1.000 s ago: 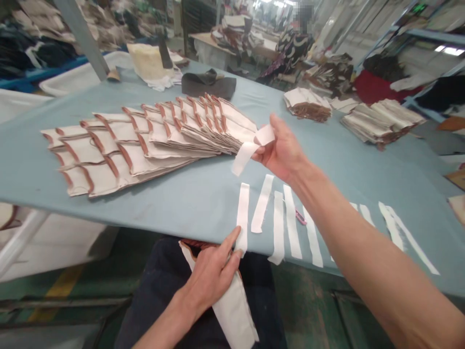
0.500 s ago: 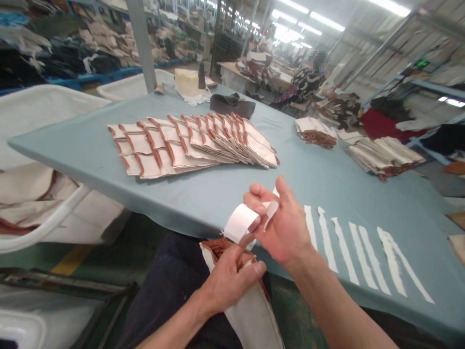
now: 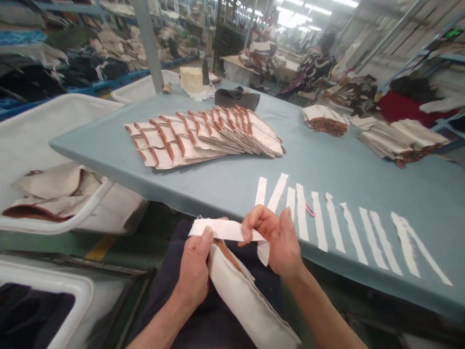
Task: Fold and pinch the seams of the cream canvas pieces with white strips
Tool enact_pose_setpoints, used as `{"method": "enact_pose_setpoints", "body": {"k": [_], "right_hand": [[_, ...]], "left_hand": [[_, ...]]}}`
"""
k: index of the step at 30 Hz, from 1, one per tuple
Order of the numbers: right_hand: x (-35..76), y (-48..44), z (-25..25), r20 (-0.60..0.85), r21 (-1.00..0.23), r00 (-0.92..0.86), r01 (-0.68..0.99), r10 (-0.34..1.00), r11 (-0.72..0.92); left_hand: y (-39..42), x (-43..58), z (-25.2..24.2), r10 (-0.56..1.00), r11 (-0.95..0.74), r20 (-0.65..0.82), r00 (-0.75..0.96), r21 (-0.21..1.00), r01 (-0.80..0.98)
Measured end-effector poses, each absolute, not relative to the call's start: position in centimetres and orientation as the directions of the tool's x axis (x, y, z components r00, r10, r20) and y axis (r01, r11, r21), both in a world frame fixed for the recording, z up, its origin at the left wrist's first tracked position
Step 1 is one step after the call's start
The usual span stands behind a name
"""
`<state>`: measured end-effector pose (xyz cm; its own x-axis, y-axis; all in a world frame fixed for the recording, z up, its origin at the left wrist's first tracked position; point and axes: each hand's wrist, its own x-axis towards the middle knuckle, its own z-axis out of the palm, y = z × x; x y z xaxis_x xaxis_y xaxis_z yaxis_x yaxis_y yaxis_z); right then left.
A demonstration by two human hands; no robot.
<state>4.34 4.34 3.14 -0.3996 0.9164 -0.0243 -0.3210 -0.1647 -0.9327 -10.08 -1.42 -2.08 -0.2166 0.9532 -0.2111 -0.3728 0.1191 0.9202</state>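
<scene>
The white strip (image 3: 221, 229) is held at the far end of the cloth piece (image 3: 250, 300), pinched left by the left hand (image 3: 194, 264) and right by fingers of the right hand (image 3: 274, 237). By uneven tugging, it could be skewed or creased. Farther right, more strips (image 3: 302, 213) are spread on the tabletop (image 3: 214, 189).

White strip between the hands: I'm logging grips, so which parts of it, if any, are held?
The left hand holds the white strip near its frayed end, thumb on top; the right hand grips it nearer the other end.
</scene>
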Motion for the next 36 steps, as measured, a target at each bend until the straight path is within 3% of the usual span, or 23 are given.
{"method": "enact_pose_setpoints", "body": {"k": [4,8,11,13,16,19,21,23,25,27,32,36], "right_hand": [[5.1,2.9,1.7,-0.012,-0.965,-0.409,-0.233,0.912,-0.118],[6.6,1.0,-0.4,0.014,-0.991,-0.286,-0.129,0.958,-0.024],[8.2,-1.1,-2.8,0.007,-1.000,-0.206,-0.019,0.978,0.003],[9.5,-2.3,-4.1,-0.029,-0.988,-0.157,0.153,0.987,-0.005],[11.1,-3.4,-4.8,-0.050,-0.944,-0.051,0.327,0.997,-0.030],[11.5,-3.2,-3.3,0.117,-0.915,-0.039,0.384,0.992,0.123],[11.0,-2.6,-1.6,0.233,-0.890,-0.110,0.376,0.966,0.257],[10.1,-2.0,0.1,0.281,-0.896,-0.160,0.310,0.946,0.319],[9.1,-1.7,1.4,0.257,-0.912,-0.224,0.266,0.940,0.312],[8.2,-1.7,2.1,0.183,-0.931,-0.272,0.260,0.945,0.256],[6.7,-2.1,1.9,0.065,-0.942,-0.245,0.304,0.967,0.140],[6.2,-2.5,1.2,0.035,-0.962,-0.216,0.259,0.976,0.092]], "left_hand": [[-1.5,-10.7,-2.3,0.908,0.180,-0.312,-0.279,0.893,-0.412],[-2.0,-11.6,-1.3,0.953,0.128,-0.171,-0.251,0.976,-0.179],[-2.7,-12.0,0.2,0.998,-0.002,0.009,-0.066,0.995,0.099],[-3.1,-12.1,1.0,0.991,-0.120,0.103,0.083,0.962,0.247],[-3.5,-11.7,1.4,0.941,-0.264,0.163,0.297,0.901,0.345],[-3.6,-11.0,1.3,0.892,-0.343,0.183,0.413,0.869,0.357],[-3.6,-10.3,1.4,0.905,-0.272,0.118,0.409,0.900,0.341],[-3.7,-9.8,1.6,0.922,-0.060,-0.054,0.383,0.958,0.279],[-3.8,-9.4,1.9,0.893,0.185,-0.243,0.378,0.966,0.183],[-3.8,-9.2,2.0,0.860,0.335,-0.341,0.378,0.938,0.084],[-3.6,-9.0,1.9,0.825,0.448,-0.417,0.381,0.894,0.007],[-3.5,-8.9,1.8,0.848,0.389,-0.372,0.378,0.921,0.034]]}}
